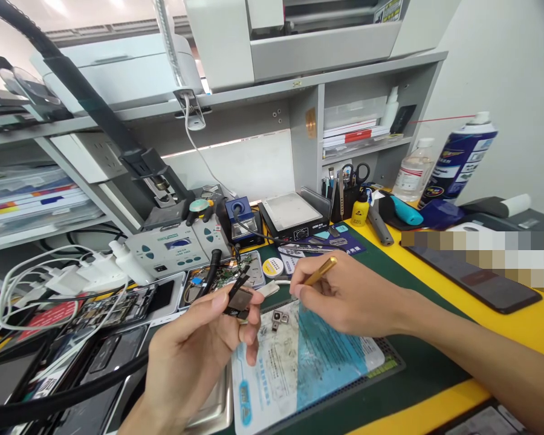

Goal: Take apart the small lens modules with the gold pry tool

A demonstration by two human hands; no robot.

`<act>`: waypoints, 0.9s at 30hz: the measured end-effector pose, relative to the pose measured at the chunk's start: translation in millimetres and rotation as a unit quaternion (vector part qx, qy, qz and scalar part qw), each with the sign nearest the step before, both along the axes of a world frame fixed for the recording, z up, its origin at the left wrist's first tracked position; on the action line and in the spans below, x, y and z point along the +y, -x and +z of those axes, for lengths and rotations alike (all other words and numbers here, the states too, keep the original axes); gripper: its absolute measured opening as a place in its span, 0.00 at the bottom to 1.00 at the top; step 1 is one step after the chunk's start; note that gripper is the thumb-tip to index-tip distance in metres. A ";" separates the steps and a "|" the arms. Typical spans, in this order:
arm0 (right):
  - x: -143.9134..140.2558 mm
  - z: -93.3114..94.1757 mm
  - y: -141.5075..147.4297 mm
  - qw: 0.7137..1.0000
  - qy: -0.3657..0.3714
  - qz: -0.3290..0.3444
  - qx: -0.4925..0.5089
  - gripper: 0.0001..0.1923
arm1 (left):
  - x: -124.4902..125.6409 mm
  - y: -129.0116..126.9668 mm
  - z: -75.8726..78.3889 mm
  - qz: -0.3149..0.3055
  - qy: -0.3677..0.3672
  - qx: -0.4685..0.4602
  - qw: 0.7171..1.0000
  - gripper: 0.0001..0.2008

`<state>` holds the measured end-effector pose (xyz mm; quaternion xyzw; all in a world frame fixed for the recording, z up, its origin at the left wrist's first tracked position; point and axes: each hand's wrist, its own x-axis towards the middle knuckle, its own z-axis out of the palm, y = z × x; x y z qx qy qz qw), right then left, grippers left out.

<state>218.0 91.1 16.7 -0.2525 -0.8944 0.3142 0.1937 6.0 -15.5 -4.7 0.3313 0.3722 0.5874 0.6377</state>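
- Above the blue work mat on the green bench, the left hand pinches a small dark module between thumb and fingertips, lifted clear of the mat and tilted toward the camera.
- The right hand is closed around a gold-handled tool, held like a pen; its working tip is hidden behind the fingers, so I cannot tell whether it touches the module.
- On the mat just beside both hands lies a small camera part, loose and apart from the held piece.
- To the left, opened phones lie with their insides exposed, near a tangle of white chargers.
- Behind the hands stand a rework station and a small hot plate; a spray can stands far right.
- Judging by this, the work looks mid-way: the device is already opened and parts are out, the module is under fine handling, and nothing is yet refitted or closed up.
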 end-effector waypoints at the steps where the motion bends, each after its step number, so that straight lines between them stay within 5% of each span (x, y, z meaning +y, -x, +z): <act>1: 0.1 0.0 0.1 1.000 0.001 -0.004 0.000 0.07 | -0.4 -0.3 -0.1 -0.001 0.000 -0.001 1.000 0.17; 13: 2.5 0.0 3.0 0.994 0.089 -0.049 0.026 0.08 | 1.1 -1.1 1.9 0.003 0.002 -0.003 1.000 0.17; 20: 2.0 0.6 3.4 0.998 -0.022 -0.044 -0.029 0.10 | 1.0 -1.5 1.2 0.005 -0.003 -0.004 1.000 0.16; 27: 6.0 0.6 1.6 0.995 -0.045 -0.049 -0.069 0.09 | -0.1 -0.1 1.8 -0.001 0.001 0.003 1.000 0.16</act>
